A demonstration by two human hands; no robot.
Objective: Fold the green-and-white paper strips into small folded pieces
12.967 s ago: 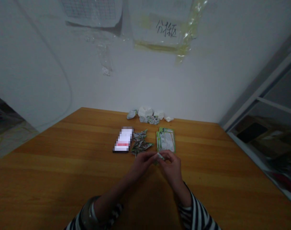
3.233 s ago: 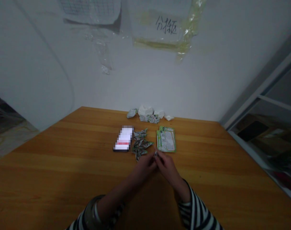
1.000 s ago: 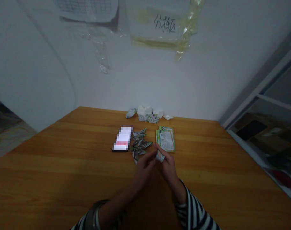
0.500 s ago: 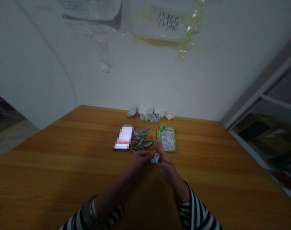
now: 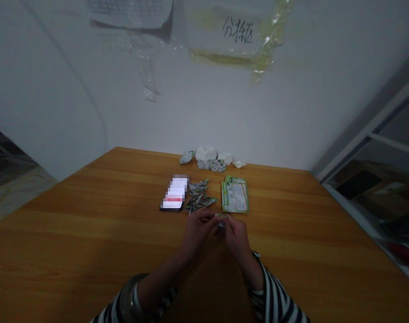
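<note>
My left hand (image 5: 198,229) and my right hand (image 5: 237,234) meet over the near middle of the table. Between their fingertips is a small folded piece of green-and-white printed paper (image 5: 221,216), mostly covered by the fingers. Both hands are closed on it in a pinch. Just beyond my left hand lies a pile of folded or crumpled printed pieces (image 5: 199,202). Past my right hand, a stack of green-edged printed sheets or packets (image 5: 235,197) lies flat.
A phone (image 5: 174,193) with a lit, blurred screen lies left of the pile. Crumpled white and printed paper (image 5: 206,154) sits along the wall at the back of the wooden table (image 5: 90,215). A shelf frame (image 5: 393,143) stands at the right.
My right hand's outstretched fingers have bent in and now pinch the folded paper. My left hand keeps its hold. The piece shows less between the fingers.
</note>
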